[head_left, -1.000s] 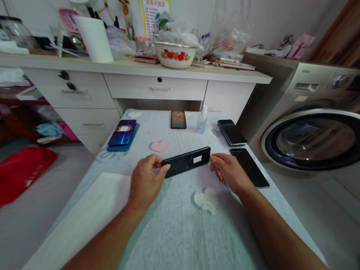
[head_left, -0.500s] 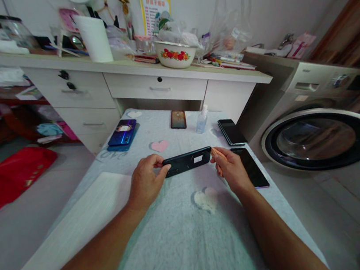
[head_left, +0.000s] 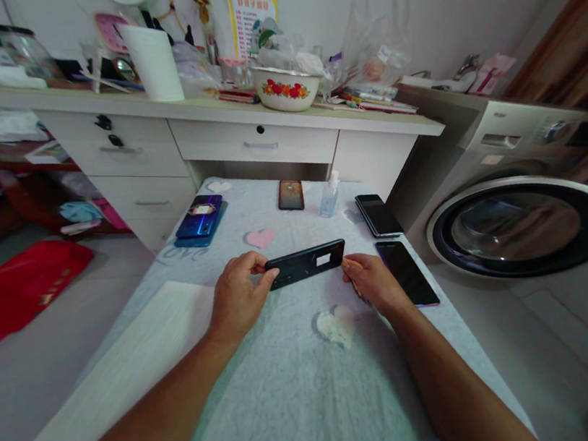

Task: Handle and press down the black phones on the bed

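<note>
Pinched between the thumb and fingers of my left hand (head_left: 241, 293) is the left end of a black phone (head_left: 300, 266), held tilted above the cloth with a small white label facing me. My right hand (head_left: 373, 281) is closed around a small orange-tan cloth (head_left: 354, 269) at the phone's lower right corner. Further right on the cloth lies a dark phone (head_left: 408, 272), with a stack of dark phones (head_left: 379, 216) behind it. A clear spray bottle (head_left: 329, 196) stands near a brown phone (head_left: 290, 195).
Blue phones (head_left: 200, 220) are stacked at the back left of the cloth-covered table (head_left: 299, 409). A whitish cloth strip (head_left: 134, 367) lies at the left. Behind stands a white desk (head_left: 260, 137) with a flowered bowl (head_left: 288, 88); a washing machine (head_left: 518, 218) is at right.
My right hand has moved slightly down with the orange-tan cloth, from the phone's upper right corner to its lower right. My left hand and the black phone have stayed in place.
</note>
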### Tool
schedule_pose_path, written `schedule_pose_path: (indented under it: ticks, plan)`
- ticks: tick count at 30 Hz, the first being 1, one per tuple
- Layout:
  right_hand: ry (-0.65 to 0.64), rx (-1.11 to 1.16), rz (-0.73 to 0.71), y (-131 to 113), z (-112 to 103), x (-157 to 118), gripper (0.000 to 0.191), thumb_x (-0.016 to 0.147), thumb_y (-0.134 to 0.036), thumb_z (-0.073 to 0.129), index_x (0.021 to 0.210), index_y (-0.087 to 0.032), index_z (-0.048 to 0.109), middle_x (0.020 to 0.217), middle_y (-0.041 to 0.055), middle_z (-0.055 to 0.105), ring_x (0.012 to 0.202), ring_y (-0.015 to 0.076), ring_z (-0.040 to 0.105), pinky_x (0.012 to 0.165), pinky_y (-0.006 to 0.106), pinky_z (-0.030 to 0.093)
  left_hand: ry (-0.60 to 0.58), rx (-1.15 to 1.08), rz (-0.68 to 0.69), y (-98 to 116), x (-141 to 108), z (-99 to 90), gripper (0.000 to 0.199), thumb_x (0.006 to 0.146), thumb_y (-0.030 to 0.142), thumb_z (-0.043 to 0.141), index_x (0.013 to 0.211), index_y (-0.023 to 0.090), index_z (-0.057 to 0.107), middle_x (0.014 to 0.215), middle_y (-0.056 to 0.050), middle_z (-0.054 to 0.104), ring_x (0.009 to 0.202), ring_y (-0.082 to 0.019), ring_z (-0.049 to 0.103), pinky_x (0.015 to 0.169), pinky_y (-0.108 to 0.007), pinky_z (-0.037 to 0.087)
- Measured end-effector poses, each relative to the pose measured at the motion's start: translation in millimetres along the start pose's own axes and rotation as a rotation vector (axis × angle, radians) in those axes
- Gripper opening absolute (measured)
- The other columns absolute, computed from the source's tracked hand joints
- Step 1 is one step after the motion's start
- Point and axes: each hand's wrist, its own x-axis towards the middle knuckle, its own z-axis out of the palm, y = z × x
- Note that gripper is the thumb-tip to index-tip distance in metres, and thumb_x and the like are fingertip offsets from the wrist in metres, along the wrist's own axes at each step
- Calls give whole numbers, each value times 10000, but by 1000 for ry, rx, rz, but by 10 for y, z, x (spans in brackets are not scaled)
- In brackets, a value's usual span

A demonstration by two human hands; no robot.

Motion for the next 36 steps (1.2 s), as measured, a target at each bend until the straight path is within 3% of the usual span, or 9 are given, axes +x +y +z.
schedule_pose_path:
  ticks: [3,8,17,26,30,36]
  plan:
    - [-3,142,-5,-12,7,-6,308,833,-444,492,712,-176,582,482,-58,442,384,83,356,372,214,236,1,2,3,-8,1,7,72,788,247,619,798,202,564,783,6,599,786,-184,567,731,-314,416]
    - [72,369,-85,-74,1,-22,321,795,-458,574,927,-172,640,639,-38,546,412,71,381,362,207,267,-4,2,15,-19,1,12,75,793,244,624,801,202,563,785,5,595,788,-183,563,731,-313,414]
    - [159,450,-188,-140,-11,-55,407,795,-430,605,1112,-175,627,718,-12,595,451,67,413,400,202,326,-9,4,12,10,-4,-7,70,790,251,615,796,206,562,783,2,601,791,-187,566,725,-312,413]
    - [76,324,-107,-33,9,-13,348,806,-451,566,1008,-180,647,681,-19,571,434,74,414,372,196,296,-15,15,3,22,5,-9,78,799,270,603,800,211,552,791,2,605,799,-189,571,740,-317,428]
    - [24,218,-55,-6,8,-11,299,818,-450,522,864,-172,621,645,-21,560,422,79,410,366,200,282,-17,21,-1,33,5,-20,80,796,270,609,793,212,555,787,4,605,798,-190,573,737,-318,429]
    - [-33,106,-7,12,10,9,319,830,-447,468,669,-183,547,449,-61,404,372,85,350,361,206,221,-19,24,5,11,1,-5,69,804,265,604,805,212,560,795,2,606,805,-189,572,740,-316,424]
